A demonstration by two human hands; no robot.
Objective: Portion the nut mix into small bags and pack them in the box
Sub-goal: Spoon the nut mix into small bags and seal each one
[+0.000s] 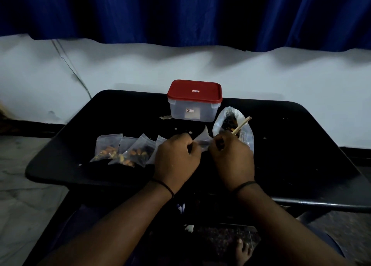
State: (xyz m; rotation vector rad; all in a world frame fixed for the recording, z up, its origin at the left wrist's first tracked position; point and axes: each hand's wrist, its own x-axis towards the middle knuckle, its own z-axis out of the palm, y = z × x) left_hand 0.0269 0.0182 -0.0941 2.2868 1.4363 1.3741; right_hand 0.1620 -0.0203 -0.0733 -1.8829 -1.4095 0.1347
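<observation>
Left hand [176, 157] and right hand [230, 155] both pinch one small bag [203, 142] — sealing, likely; press evenly along the mouth; box [194, 109] lidded, beyond.

Head-worn view, forward and down (close) over the table [80, 125]

A black table [301, 145] with rounded corners carries everything. Just left of the left hand [176, 159] lies a row of small clear bags [124, 151] holding nuts, overlapping one another. Beyond both hands, at the table's far edge, stands a clear plastic box [193, 110] with its red lid [194, 91] on. Just beyond the right hand [232, 157] sits an open plastic bag of nut mix [232, 123] with a wooden spoon [242, 125] sticking out. Pale crumbs dot the tabletop near the box.
</observation>
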